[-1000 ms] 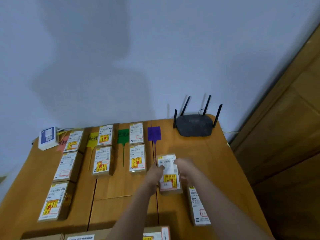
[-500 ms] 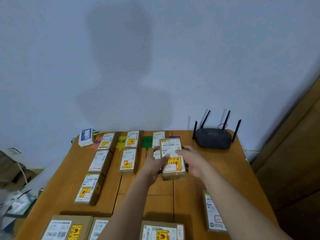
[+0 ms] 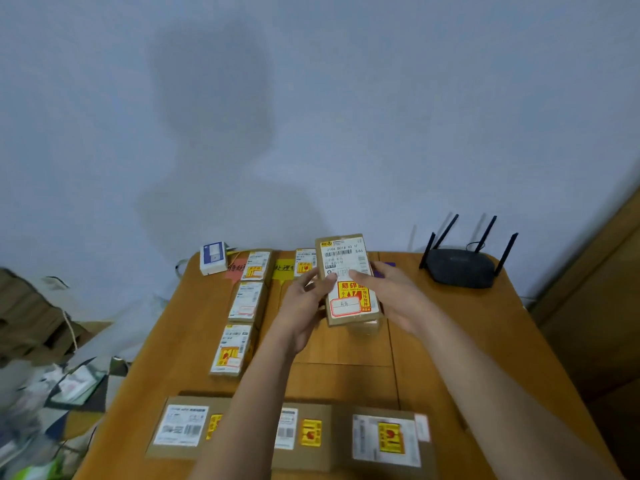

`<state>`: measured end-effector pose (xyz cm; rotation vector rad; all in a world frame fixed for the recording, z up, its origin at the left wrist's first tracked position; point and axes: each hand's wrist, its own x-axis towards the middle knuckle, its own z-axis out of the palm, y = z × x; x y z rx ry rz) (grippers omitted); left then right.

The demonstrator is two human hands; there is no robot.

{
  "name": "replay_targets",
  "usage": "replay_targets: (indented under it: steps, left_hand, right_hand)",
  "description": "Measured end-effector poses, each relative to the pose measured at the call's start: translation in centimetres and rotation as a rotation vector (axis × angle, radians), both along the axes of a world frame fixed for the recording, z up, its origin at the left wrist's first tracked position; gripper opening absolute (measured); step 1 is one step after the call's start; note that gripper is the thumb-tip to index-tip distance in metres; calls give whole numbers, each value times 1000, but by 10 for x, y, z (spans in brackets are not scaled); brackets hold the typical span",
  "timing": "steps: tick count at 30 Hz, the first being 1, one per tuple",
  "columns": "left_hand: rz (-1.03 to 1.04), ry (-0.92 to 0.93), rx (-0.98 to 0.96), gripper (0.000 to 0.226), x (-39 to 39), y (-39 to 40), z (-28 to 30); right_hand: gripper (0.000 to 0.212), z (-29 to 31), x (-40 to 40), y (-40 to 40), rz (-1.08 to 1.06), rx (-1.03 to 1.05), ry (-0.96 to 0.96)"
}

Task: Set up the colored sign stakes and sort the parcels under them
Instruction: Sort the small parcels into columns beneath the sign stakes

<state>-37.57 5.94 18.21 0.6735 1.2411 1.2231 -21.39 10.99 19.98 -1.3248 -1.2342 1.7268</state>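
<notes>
Both hands are gripping one parcel, holding it tilted up above the wooden table: left hand on its left edge, right hand on its right, thumbs lying across the label. Orange sign, yellow sign and purple sign are lying at the far edge. Three sorted parcels are sitting in a column under orange. Router is sitting far right.

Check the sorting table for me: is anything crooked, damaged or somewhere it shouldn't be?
Nothing looks damaged or spilled. The parcel column under the pink sign lies straight. One parcel is off the table, tilted up and held between the left hand and right hand. A black router sits on the far right corner.
</notes>
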Motion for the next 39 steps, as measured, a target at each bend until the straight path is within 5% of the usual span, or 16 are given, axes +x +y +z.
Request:
replay_targets:
  steps: [6, 22, 31, 39]
  left_hand:
    - [-74, 64, 38, 56, -82, -13, 0]
    - [-78, 102, 73, 58, -175, -32, -13]
    - [-85, -25, 7, 56, -139, -8, -41]
    - [-53, 61, -61, 46, -57, 14, -64]
  right_hand:
    - [61, -11, -75, -20, -78, 13, 24]
    - [61, -20, -166, -46, -129, -23, 162]
    - [51, -21, -117, -52, -74, -149, 4]
    - [47, -48, -40, -37, -186, -280, -90]
